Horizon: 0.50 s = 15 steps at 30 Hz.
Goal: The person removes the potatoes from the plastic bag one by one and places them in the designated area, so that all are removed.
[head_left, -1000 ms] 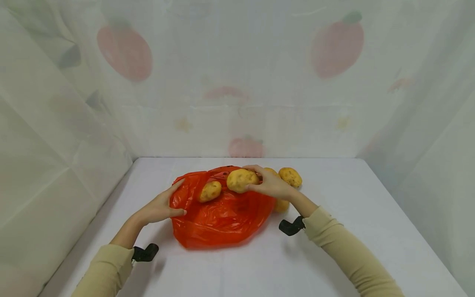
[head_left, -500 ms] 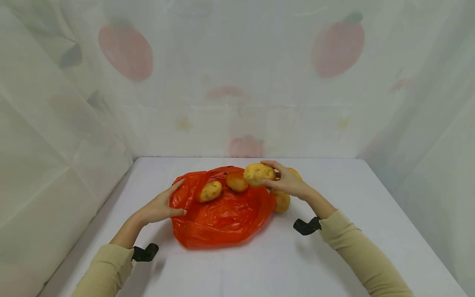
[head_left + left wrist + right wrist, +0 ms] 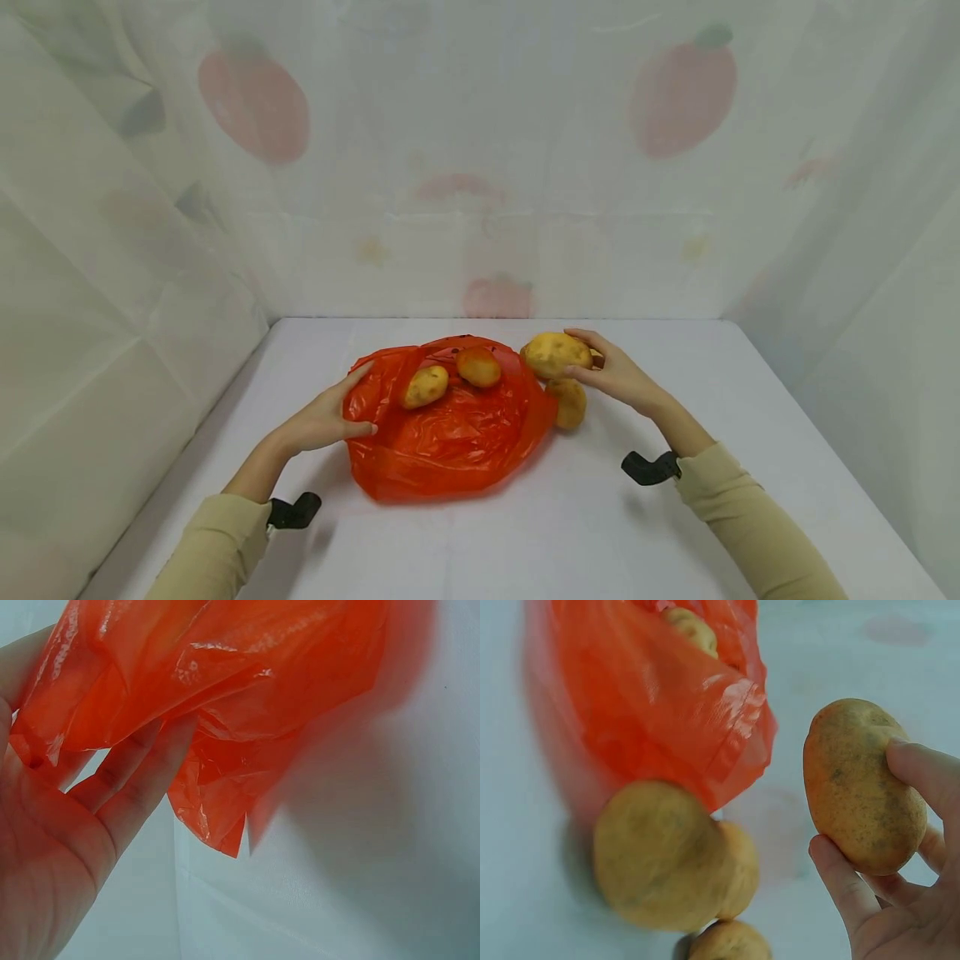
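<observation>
A crinkled red plastic bag (image 3: 457,450) lies on its side on the white table, its opening up. My left hand (image 3: 322,421) grips its left edge; in the left wrist view the fingers (image 3: 139,784) go behind the thin film. Two potatoes show at the bag's mouth, a light one (image 3: 425,387) on the left and one in redder light (image 3: 478,367) farther back. To the right of the bag, my right hand (image 3: 618,375) holds a large potato (image 3: 862,787) between thumb and fingers, over the table.
Beside the bag's right end lies a potato (image 3: 567,406), with another potato (image 3: 739,870) and a third potato (image 3: 731,943) close by in the right wrist view. Pale curtains (image 3: 487,167) with fruit prints stand behind the table (image 3: 525,542) and along both sides.
My right hand has carried the large potato rightward from over the bag's mouth to beyond its right edge, uncovering the redder-lit potato. My left hand and the bag have stayed put.
</observation>
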Available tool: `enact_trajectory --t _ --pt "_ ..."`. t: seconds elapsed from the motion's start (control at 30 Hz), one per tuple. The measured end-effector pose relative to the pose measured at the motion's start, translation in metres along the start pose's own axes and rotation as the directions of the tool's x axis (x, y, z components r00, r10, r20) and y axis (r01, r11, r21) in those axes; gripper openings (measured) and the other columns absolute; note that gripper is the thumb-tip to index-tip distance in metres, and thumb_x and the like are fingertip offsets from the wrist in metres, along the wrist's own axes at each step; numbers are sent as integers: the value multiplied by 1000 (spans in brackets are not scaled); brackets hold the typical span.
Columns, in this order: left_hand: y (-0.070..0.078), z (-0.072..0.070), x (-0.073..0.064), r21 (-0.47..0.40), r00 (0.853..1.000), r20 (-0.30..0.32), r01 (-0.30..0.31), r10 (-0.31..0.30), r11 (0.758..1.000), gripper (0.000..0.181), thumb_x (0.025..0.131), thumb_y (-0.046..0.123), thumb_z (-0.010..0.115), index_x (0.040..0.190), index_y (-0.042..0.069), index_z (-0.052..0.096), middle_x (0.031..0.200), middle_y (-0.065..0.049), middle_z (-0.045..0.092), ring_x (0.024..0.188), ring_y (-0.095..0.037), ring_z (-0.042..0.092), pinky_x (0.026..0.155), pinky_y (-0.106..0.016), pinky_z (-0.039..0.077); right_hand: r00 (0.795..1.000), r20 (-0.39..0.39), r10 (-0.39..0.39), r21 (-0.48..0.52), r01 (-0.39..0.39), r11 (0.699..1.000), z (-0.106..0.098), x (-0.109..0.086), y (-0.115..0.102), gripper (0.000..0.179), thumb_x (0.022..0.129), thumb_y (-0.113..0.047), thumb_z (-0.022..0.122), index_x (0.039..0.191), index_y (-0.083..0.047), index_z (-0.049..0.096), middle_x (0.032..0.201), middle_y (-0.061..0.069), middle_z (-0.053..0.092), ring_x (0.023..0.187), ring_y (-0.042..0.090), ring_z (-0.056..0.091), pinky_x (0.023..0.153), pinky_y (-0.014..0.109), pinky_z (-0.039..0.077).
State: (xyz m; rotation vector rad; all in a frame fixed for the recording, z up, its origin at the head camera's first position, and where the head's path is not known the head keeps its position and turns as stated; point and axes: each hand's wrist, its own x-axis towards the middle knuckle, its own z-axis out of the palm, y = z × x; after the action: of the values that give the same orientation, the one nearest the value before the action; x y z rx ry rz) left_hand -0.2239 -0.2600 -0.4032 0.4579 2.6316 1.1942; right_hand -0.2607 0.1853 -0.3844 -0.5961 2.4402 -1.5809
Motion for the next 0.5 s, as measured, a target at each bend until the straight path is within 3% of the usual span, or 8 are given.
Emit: enact_trajectory --t 0.2,0.5 --pt "1 0 -1 7 1000 -2 9 -9 1000 91 71 23 71 139 30 12 137 -13 27 116 -32 38 87 -44 42 1000 -9 -12 22 12 1000 -6 -10 16 57 79 -31 63 130 -29 36 133 0 32 113 28 42 88 37 42" --pt "23 -2 -10 -10 1000 2 20 -20 1000 91 71 22 72 140 21 12 136 -18 26 116 -36 37 88 -47 40 1000 -29 10 48 -8 999 -13 -27 34 60 79 -29 63 132 -26 35 137 3 28 114 31 42 88 34 42"
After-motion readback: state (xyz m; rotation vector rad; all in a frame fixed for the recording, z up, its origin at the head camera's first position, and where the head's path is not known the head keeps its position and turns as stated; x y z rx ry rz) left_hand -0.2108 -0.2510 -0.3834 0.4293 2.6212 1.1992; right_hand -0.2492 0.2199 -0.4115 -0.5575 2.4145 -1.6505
